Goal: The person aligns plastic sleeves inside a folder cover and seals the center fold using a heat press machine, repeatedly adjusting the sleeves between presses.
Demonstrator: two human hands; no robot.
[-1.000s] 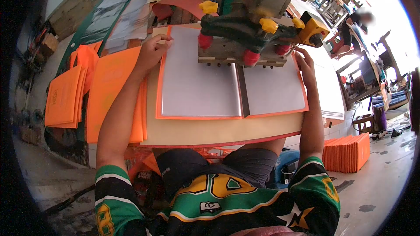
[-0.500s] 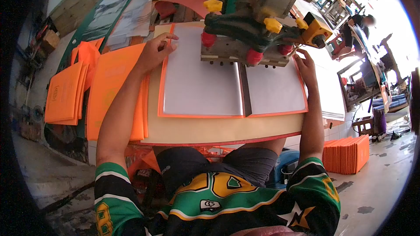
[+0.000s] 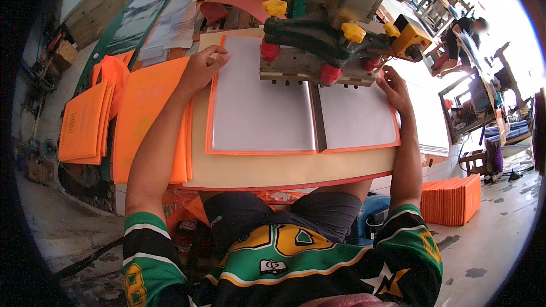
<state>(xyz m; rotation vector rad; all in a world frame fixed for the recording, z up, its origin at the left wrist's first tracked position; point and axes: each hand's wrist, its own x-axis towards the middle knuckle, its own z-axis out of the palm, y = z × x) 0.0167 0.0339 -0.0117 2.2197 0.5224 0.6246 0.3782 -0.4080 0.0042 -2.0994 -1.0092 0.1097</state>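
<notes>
An orange-edged folder with clear sheets (image 3: 261, 113) lies spread on a cream board (image 3: 284, 171). Over its upper part sits the metal head of a machine (image 3: 315, 68), with red and yellow knobs; it hides part of the folder's top. My left hand (image 3: 203, 68) is at the upper left edge of the folder, thumb and forefinger closed at the sheet's edge. My right hand (image 3: 393, 88) is at the upper right edge, its fingers bent together at the border beside the machine head.
Orange folders (image 3: 151, 119) lie left of the board, with smaller orange ones (image 3: 85, 125) farther left. Clear plastic sheets (image 3: 170, 23) are at the back left. A stack of orange folders (image 3: 450, 200) stands on the floor at right. A person (image 3: 455, 42) is at the far right.
My left hand has shifted slightly along the folder's left edge. My right hand has moved a little inward and down, its fingers more bent. The folder lies almost where it was.
</notes>
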